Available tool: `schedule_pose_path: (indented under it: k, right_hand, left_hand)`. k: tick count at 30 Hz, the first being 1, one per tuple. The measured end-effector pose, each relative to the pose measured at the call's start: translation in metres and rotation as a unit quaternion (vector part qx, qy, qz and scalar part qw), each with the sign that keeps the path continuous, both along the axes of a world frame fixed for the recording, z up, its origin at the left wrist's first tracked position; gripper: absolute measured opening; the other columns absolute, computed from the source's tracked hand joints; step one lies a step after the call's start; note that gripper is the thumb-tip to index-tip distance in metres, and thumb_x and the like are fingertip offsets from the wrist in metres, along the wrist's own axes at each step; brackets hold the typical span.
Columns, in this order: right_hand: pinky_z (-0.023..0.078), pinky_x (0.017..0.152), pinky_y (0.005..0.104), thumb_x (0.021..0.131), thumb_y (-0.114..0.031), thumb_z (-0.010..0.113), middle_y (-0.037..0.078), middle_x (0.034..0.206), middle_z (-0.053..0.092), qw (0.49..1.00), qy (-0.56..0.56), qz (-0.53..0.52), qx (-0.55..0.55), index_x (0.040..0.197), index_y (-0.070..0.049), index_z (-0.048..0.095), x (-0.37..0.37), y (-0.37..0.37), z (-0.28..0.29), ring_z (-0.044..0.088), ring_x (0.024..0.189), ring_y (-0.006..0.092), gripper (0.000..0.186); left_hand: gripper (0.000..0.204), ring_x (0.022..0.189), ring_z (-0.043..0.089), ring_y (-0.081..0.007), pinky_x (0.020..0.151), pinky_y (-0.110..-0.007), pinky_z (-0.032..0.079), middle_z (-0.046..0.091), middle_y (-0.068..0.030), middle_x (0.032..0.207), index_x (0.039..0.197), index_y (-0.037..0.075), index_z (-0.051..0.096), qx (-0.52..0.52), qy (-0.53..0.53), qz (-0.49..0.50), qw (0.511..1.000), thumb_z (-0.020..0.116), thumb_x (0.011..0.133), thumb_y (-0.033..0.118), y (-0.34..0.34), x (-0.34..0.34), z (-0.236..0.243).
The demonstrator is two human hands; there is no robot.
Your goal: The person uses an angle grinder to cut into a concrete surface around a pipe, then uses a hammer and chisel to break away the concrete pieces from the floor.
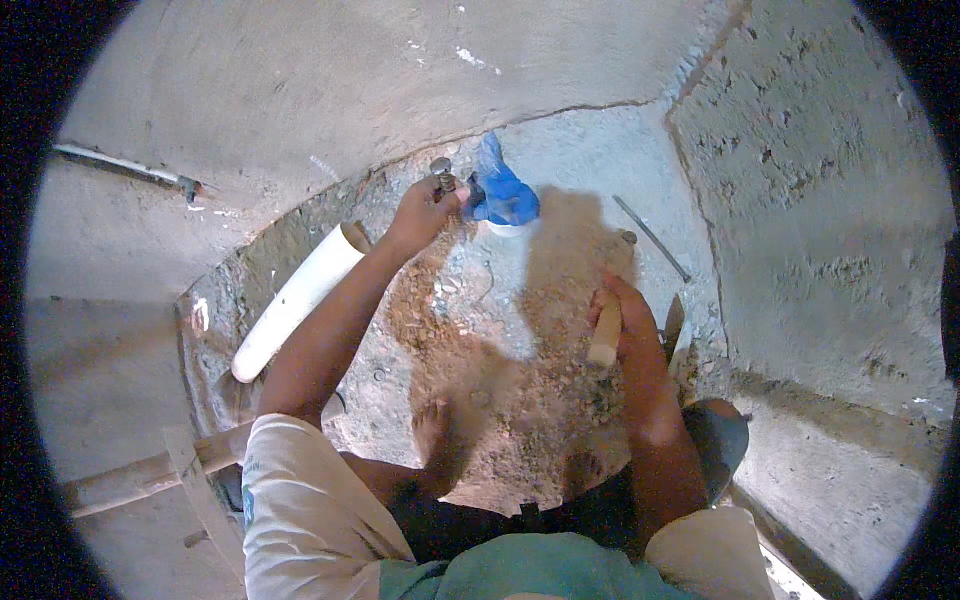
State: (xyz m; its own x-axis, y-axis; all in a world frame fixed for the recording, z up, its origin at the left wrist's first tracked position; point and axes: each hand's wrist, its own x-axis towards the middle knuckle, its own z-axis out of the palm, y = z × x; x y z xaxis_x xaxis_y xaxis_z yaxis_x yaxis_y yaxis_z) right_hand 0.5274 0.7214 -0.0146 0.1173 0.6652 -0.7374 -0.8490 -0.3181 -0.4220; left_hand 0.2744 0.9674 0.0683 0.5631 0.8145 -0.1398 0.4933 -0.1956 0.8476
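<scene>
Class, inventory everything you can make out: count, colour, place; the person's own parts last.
Wide plastic pipe: 1, white, floor left
Thin wall pipe: 1, white, left wall
Crumpled thin plastic sheet: 1, blue, above round white rim
Thin metal rod: 1, grey, floor right
Wooden handle: 1, tan, right of centre
Small object, kind unclear: 1, grey, left of sheet
Wooden planks: 2, brown, lower left
Loose rubble: uncounted, brown, floor
Rough walls: several, grey, around
Top: 1, green, lower edge
Bare foot: 1, below centre
Left hand: 1, bare, at small object
Right hand: 1, bare, holding handle
</scene>
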Motion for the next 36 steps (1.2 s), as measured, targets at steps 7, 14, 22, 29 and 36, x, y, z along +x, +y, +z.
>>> schedule_pose_path:
  k: [7, 14, 22, 29, 36]
  right_hand:
    - [0.05, 0.05, 0.0296, 0.09, -0.021, 0.06, 0.001, 0.069, 0.052, 0.997, -0.054, 0.055, -0.027, 0.09, -0.009, 0.05, -0.021, -0.022, 0.027, 0.052, 0.053, 0.015, 0.015]
    - [0.051, 0.051, 0.0327, 0.085, -0.034, 0.069, 0.002, 0.069, 0.054, 0.929, -0.267, 0.235, -0.099, 0.097, -0.005, 0.054, -0.054, -0.034, 0.057, 0.054, 0.055, 0.0159, 0.035]
    - [0.045, 0.044, 0.0301, 0.089, -0.037, 0.064, 0.004, 0.062, 0.053, 0.946, -0.267, 0.134, -0.124, 0.085, -0.003, 0.053, -0.09, -0.053, 0.035, 0.052, 0.049, 0.0157, 0.035]
    - [0.043, 0.041, 0.0317, 0.091, -0.039, 0.059, 0.004, 0.057, 0.05, 0.778, -0.547, 0.15, -0.271, 0.076, -0.004, 0.05, -0.072, -0.097, -0.024, 0.049, 0.043, 0.0155, 0.04]
    - [0.04, 0.04, 0.0288, 0.093, -0.042, 0.055, 0.003, 0.059, 0.05, 0.853, -0.509, 0.025, -0.109, 0.088, -0.005, 0.052, -0.139, -0.026, 0.096, 0.048, 0.044, 0.0137, 0.038]
  left_hand:
    - [0.021, 0.071, 0.056, -0.013, 0.065, -0.031, 0.046, 0.061, -0.0056, 0.076, 0.092, 0.002, 0.06, -0.016, 0.001, -0.075, 0.997, 0.065, 0.088, 0.022, 0.012, 0.007, -0.041]
    - [0.025, 0.07, 0.058, -0.0183, 0.067, -0.034, 0.047, 0.061, -0.0112, 0.077, 0.096, 0.004, 0.057, 0.082, -0.062, -0.149, 0.983, 0.067, 0.085, 0.024, 0.02, -0.009, -0.085]
    - [0.033, 0.075, 0.061, -0.0396, 0.067, -0.044, 0.047, 0.061, -0.0212, 0.076, 0.094, 0.001, 0.055, 0.158, -0.022, -0.161, 0.974, 0.07, 0.082, 0.027, 0.029, -0.017, -0.091]
    - [0.036, 0.076, 0.059, -0.0407, 0.068, -0.047, 0.046, 0.059, -0.0218, 0.078, 0.09, -0.002, 0.055, 0.131, -0.114, -0.217, 0.961, 0.073, 0.078, 0.028, 0.033, -0.01, -0.094]
    - [0.037, 0.082, 0.059, -0.0415, 0.072, -0.047, 0.046, 0.059, -0.0238, 0.083, 0.086, -0.003, 0.058, 0.174, -0.11, -0.222, 0.953, 0.074, 0.077, 0.029, 0.036, -0.008, -0.127]
